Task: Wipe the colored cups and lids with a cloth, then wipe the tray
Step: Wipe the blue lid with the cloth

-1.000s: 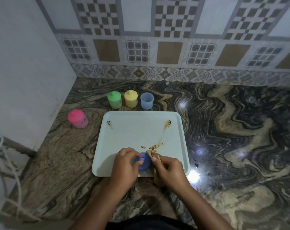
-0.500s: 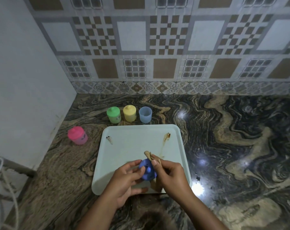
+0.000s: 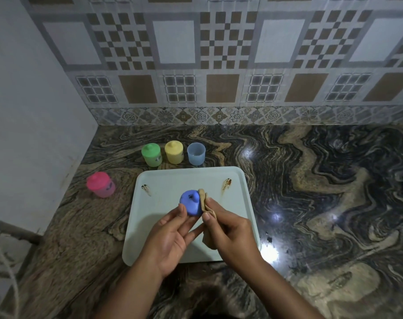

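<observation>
From the head camera we look down at a marbled countertop (image 3: 311,203) that meets a tiled wall (image 3: 219,65) at the back. A pale tray (image 3: 191,178) lies flat near the front edge of the countertop, with brown smears near its back left and back right corners. Above the middle of the tray, our left hand (image 3: 170,238) pinches a blue lid (image 3: 191,202) between thumb and fingertips, holding it tilted with its knob facing up toward us. Our right hand (image 3: 230,231) grips a bunched tan cloth (image 3: 204,199), pressing it against the right side of the lid; the rest of the cloth hangs down under the palm. Just behind the back edge of the tray stand three cups in a row: a green cup (image 3: 151,154) with its lid on, a yellow cup (image 3: 174,152) with its lid on, and an open blue cup (image 3: 196,153). A pink cup (image 3: 100,184), lid on, sits off the tray's back left corner, near the left wall.
</observation>
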